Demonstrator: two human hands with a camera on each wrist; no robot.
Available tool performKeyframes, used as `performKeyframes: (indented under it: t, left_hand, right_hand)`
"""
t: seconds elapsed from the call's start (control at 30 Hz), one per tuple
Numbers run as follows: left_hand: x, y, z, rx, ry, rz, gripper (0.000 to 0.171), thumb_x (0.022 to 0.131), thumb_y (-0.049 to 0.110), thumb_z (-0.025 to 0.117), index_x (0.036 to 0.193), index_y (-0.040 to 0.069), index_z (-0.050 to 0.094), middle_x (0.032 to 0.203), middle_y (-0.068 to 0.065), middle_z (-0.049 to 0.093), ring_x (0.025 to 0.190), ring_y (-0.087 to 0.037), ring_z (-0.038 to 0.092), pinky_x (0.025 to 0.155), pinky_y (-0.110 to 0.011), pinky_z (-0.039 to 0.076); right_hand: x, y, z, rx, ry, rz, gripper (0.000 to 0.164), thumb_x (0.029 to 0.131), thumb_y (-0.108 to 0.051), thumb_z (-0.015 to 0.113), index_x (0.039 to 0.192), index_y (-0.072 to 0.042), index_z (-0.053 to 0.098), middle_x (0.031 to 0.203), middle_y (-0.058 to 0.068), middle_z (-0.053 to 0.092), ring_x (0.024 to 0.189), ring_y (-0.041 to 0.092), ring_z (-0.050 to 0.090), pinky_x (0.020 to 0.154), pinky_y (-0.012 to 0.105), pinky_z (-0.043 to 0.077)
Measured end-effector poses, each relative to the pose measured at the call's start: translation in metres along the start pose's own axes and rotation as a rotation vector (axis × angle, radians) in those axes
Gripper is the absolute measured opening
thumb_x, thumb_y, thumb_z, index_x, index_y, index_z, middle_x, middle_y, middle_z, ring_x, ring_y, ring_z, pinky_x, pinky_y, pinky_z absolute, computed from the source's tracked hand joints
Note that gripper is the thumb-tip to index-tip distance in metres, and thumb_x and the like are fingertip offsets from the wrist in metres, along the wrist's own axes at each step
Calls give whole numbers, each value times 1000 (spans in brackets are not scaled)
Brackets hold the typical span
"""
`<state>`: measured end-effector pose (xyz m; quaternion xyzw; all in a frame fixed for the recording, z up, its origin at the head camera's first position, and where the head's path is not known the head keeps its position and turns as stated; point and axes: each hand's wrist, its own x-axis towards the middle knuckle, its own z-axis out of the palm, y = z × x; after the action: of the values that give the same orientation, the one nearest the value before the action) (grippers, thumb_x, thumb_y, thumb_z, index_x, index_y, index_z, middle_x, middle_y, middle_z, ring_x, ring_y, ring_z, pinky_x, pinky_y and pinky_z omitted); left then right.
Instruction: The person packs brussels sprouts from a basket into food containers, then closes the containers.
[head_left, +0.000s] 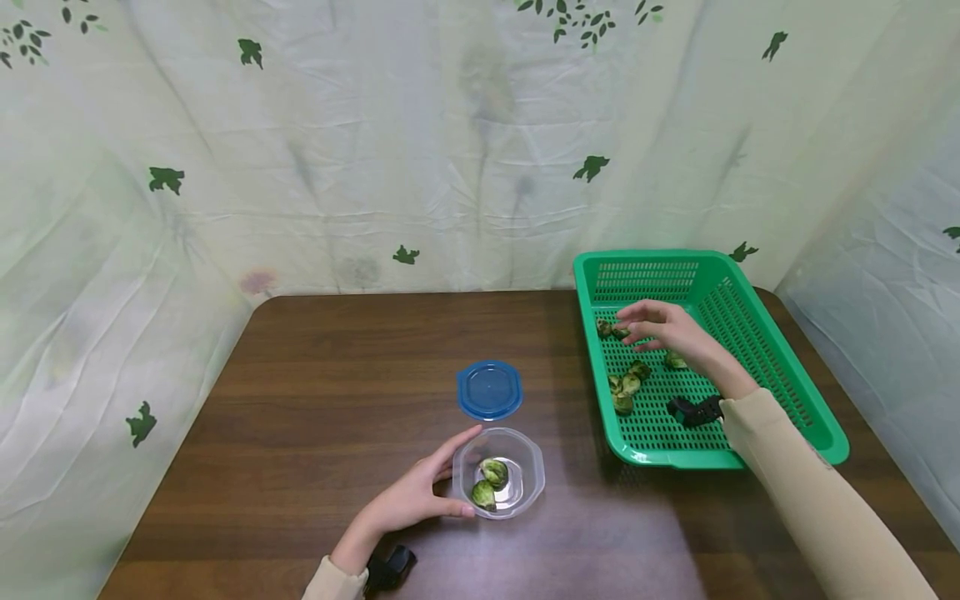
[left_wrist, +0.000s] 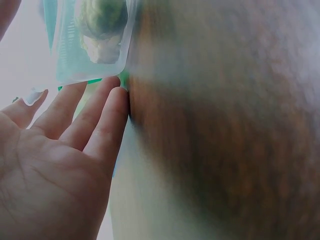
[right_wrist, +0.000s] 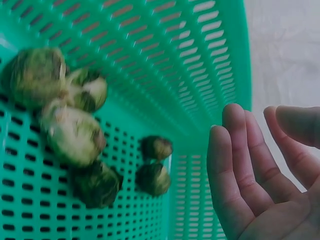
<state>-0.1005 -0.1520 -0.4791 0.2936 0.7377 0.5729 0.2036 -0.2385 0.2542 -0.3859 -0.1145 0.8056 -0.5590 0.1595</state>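
Note:
My left hand (head_left: 408,496) holds a clear plastic container (head_left: 535,467) from its left side, thumb at the near rim and forefinger at the far rim. Two Brussels sprouts (head_left: 494,473) lie inside it. In the left wrist view, fingers (left_wrist: 107,120) extend against the container's wall. Over the green basket (head_left: 757,333), my right hand (head_left: 671,332) hovers with loosely bent fingers and nothing between them. Several Brussels sprouts (right_wrist: 72,132) are clustered on the basket floor, and two smaller-looking ones (right_wrist: 154,179) sit near its far corner, close to that hand.
A blue lid (head_left: 490,390) lies flat on the brown wooden table (head_left: 337,375), just behind the container. The basket stands at the table's right side, with high slotted walls. A leaf-patterned curtain (head_left: 450,150) hangs behind the table and along its sides.

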Motion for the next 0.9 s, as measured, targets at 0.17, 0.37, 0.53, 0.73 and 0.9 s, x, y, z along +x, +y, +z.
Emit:
performKeyframes:
  t: [0.17, 0.37, 0.53, 0.73, 0.9]
  left_hand:
    - [0, 1, 0, -1, 0, -4, 93, 81, 18, 78, 153, 19, 19, 152, -14, 28, 127, -33, 45, 104, -30, 36]
    - [0, 0, 0, -1, 1, -6, 93, 81, 18, 78, 153, 20, 20, 152, -14, 29, 126, -33, 46, 104, -30, 37]
    - [-1, 0, 0, -3, -4, -4, 93, 81, 17, 78, 153, 20, 19, 151, -14, 29, 126, -33, 46, 103, -31, 38]
    - [-1, 1, 1, -2, -5, -2, 93, 82, 18, 78, 153, 19, 19, 152, -15, 28, 126, -33, 46, 103, -31, 38]
    - [-1, 2, 0, 3, -1, 2, 93, 81, 17, 78, 153, 18, 19, 152, -15, 28, 125, -34, 46, 103, -31, 38]
  right_hand:
    - [4, 6, -5, -14, 9, 20, 40, 101, -12, 49, 133, 10, 41, 130, 32, 45, 105, 36, 58, 92, 52, 47]
    - [10, 9, -8, -11, 14, 45, 40, 101, -11, 46, 135, 10, 40, 131, 32, 44, 108, 41, 55, 93, 56, 45]
    - [16, 13, -10, -11, 15, 71, 41, 101, -9, 45, 137, 10, 38, 133, 30, 43, 109, 42, 53, 93, 56, 45]
    - [19, 17, -16, -35, 3, 75, 41, 102, -11, 45, 137, 9, 38, 135, 30, 41, 110, 41, 53, 93, 54, 45]
    - [22, 20, -21, -46, -8, 90, 43, 102, -12, 45, 139, 8, 36, 137, 30, 39, 113, 43, 51, 93, 53, 46]
